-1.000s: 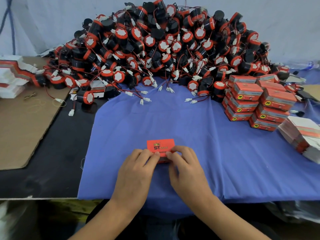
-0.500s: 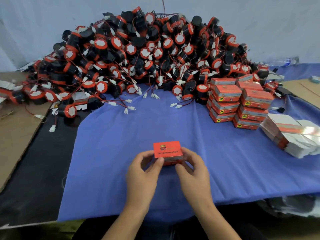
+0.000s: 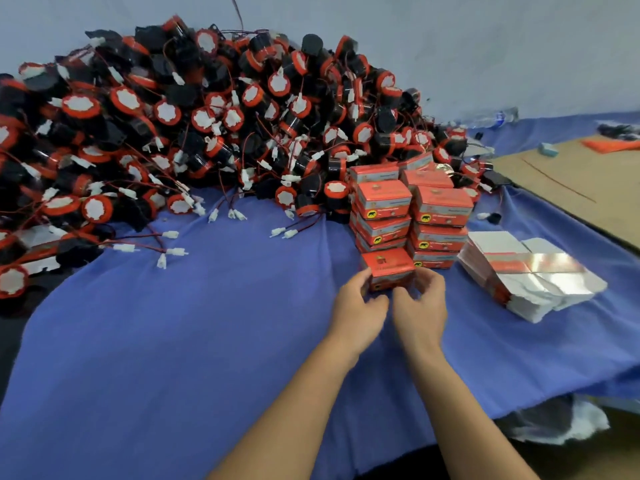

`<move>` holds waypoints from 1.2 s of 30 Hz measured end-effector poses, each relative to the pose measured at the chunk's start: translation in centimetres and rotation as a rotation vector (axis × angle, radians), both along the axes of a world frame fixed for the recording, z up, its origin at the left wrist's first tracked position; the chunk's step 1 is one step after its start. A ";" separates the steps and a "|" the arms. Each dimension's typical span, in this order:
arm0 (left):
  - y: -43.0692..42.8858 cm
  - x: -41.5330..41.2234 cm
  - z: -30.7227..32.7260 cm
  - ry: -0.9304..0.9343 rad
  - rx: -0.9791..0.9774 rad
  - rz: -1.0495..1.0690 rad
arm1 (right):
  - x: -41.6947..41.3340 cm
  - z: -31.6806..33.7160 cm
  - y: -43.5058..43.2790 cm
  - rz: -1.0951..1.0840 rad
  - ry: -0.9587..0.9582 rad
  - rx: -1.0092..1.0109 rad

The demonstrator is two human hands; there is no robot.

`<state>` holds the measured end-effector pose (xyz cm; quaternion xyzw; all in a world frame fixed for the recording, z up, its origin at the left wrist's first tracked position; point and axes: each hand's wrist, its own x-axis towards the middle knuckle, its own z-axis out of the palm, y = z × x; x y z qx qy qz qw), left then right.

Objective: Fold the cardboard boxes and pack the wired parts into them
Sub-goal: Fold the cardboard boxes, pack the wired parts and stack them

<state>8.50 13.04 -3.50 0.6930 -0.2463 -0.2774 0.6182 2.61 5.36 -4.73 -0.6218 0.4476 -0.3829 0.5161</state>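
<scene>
Blue-clothed desk (image 3: 207, 341), box (image 3: 390, 269) lying long-side across between left hand (image 3: 358, 306) and right hand (image 3: 421, 303), both grips closed on its ends, stack (image 3: 412, 216) just above it, mid-right of frame.

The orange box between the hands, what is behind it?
Stacked closed orange boxes, and beyond them the heap of wired parts. The held box covers one stack's foot.

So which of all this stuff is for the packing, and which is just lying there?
For the job: red box in left hand and right hand; pile of wired parts; stacked closed boxes; flat unfolded boxes.
Just lying about: brown cardboard sheet; plastic bottle.
</scene>
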 end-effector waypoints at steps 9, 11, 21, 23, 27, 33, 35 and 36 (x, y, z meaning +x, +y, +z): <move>-2.6 2.5 -2.1 -0.005 0.012 0.014 | 1.5 -2.1 -1.1 0.045 0.157 -0.136; -2.6 2.3 -2.4 -0.015 0.023 0.028 | 1.6 -2.4 -1.0 0.061 0.165 -0.156; -1.3 -4.1 0.6 -0.148 -0.119 0.302 | -2.3 1.0 0.3 -0.042 -0.029 -0.432; -2.5 -5.8 1.7 -0.115 -0.168 0.240 | -4.3 1.9 -0.6 -0.109 -0.059 -0.434; -6.7 -8.2 3.4 -0.098 -0.167 0.075 | -8.1 3.8 -3.9 -0.257 0.053 -0.484; -13.4 -9.6 3.4 -0.113 0.120 -0.024 | -11.5 4.8 -10.1 -0.310 0.656 -0.417; -14.7 -9.3 3.0 -0.105 0.221 -0.070 | -11.8 4.4 -11.0 -0.275 0.747 -0.400; -15.1 -9.2 2.8 -0.093 0.234 -0.075 | -11.9 4.1 -11.3 -0.274 0.756 -0.411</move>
